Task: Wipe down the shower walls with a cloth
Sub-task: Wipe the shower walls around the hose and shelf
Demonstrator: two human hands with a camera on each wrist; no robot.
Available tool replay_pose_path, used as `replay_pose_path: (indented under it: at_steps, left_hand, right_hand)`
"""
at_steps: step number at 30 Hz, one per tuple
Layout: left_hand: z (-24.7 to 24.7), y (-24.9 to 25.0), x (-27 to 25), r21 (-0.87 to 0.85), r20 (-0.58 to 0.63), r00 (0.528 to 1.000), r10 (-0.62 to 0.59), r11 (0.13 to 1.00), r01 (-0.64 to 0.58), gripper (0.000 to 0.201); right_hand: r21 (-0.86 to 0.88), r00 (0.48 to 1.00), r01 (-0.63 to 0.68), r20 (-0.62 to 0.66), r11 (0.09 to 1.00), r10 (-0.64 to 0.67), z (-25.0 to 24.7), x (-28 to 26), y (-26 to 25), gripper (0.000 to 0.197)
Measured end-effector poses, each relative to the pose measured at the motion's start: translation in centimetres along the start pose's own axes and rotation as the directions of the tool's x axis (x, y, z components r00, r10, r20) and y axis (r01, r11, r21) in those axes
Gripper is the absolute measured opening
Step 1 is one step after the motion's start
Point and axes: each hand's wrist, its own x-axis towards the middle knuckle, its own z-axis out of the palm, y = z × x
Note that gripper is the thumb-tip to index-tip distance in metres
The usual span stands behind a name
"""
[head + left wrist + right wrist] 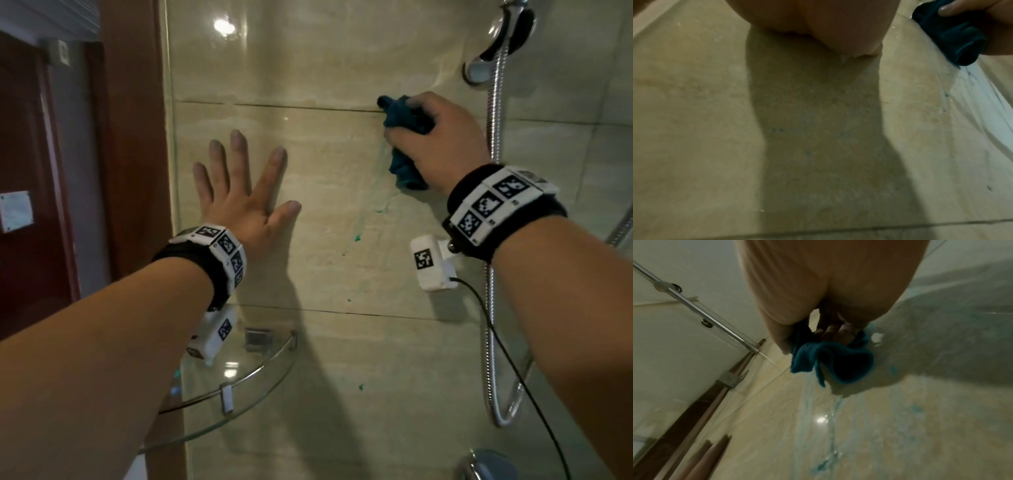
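Observation:
My right hand [435, 137] grips a bunched dark teal cloth [404, 118] and holds it against the beige tiled shower wall [325, 68], just left of the shower hose. The cloth [830, 360] hangs below my curled fingers in the right wrist view, and it shows at the top right of the left wrist view as cloth [953, 34]. My left hand [239, 185] lies flat on the wall with its fingers spread, to the left of and lower than the cloth. Teal streaks and specks [358, 236] mark the tile below the cloth.
A hand shower in its holder [503, 41] and a metal hose [491, 240] hang at the right. A glass corner shelf [239, 377] juts out below my left wrist. A glass panel edge [171, 137] and a red-brown door frame [130, 137] stand at the left. A chrome fitting [486, 466] sits at the bottom right.

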Motion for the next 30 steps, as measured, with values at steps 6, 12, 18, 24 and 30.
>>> replay_pose_path:
  at_steps: [6, 12, 18, 24, 30]
  left_hand:
    - [0.6, -0.2, 0.0, -0.016, -0.033, 0.999, 0.020, 1.000, -0.021, 0.073]
    - [0.6, -0.5, -0.5, -0.035, 0.005, 0.999, 0.046, 0.998, -0.046, 0.068]
    - [-2.8, -1.8, -1.7, -0.130, -0.010, 0.999, 0.032, 0.991, -0.033, 0.048]
    - [-6.6, -3.3, -2.6, -0.164, -0.115, 0.993, -0.020, 0.987, 0.001, 0.026]
    - [-10.6, -2.7, -3.6, -0.036, 0.097, 0.988, -0.120, 0.992, 0.125, 0.050]
  right_hand:
    - [-0.001, 1.000, 0.014, 0.005, 1.000, -0.014, -0.2, 0.9, 0.5, 0.020]
    - [-0.010, 1.000, 0.030, -0.007, 0.999, -0.030, 0.6, 0.5, 0.5, 0.028]
    - [0.022, 1.000, 0.022, 0.013, 1.000, -0.023, 0.5, 0.5, 0.3, 0.026]
    - [-0.014, 0.999, 0.015, 0.036, 1.000, -0.015, 0.4, 0.3, 0.0, 0.025]
    - [-0.066, 0.999, 0.023, 0.046, 0.998, -0.020, -0.2, 0.9, -2.2, 0.029]
